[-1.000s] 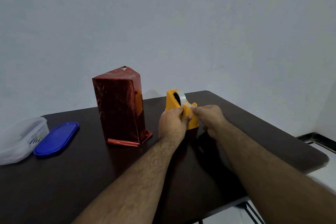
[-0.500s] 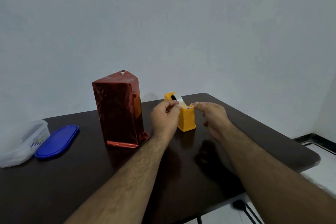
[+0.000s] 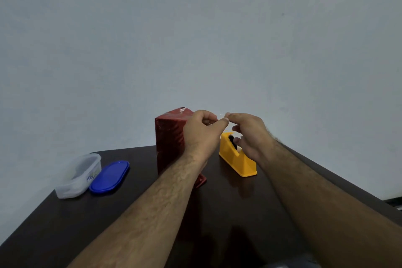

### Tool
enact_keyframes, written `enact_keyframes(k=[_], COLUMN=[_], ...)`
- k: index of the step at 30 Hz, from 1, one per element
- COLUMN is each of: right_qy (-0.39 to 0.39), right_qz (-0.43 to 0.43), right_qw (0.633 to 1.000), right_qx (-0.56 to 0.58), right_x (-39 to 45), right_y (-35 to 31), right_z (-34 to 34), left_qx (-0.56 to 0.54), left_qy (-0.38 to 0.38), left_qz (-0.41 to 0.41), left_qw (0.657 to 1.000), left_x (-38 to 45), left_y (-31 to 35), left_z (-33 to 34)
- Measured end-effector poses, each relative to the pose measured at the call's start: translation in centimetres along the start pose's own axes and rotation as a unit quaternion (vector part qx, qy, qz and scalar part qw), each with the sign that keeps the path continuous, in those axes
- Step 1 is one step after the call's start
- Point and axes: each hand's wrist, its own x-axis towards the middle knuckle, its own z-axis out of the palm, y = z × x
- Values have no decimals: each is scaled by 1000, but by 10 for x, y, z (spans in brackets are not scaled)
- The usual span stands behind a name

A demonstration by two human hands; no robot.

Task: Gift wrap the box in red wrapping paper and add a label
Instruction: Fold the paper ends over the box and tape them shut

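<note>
The box wrapped in shiny red paper point(image 3: 169, 141) stands upright on the dark table point(image 3: 65, 224), with a loose paper flap at its base. To its right sits the yellow tape dispenser point(image 3: 237, 159). My left hand point(image 3: 202, 132) and my right hand point(image 3: 250, 135) are raised above the dispenser, in front of the box's upper right. Their fingertips meet and pinch a small clear piece of tape point(image 3: 221, 118) between them; the tape is barely visible.
A clear plastic container point(image 3: 78, 175) and its blue lid point(image 3: 109, 177) lie at the table's left rear. A plain wall stands close behind the table. The table's right edge runs diagonally past my right forearm.
Both hands have lifted off the dispenser with a piece of tape and now hold it in the air. The view has shifted, so the box and dispenser sit more central.
</note>
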Motion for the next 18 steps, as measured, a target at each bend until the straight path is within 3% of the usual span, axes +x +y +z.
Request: enact_keyframes(k=[9, 18], right_qy=[-27, -33], right_qz=[-5, -11], right_qw=[999, 999], right_qx=[19, 11], right_x=[-24, -31], right_y=[-27, -38], right_z=[41, 87], left_qx=[11, 2], left_qy=[-20, -19], left_qz=[47, -26], left_qw=[999, 999], left_x=[2, 21], left_y=[34, 55], left_z=[-47, -92])
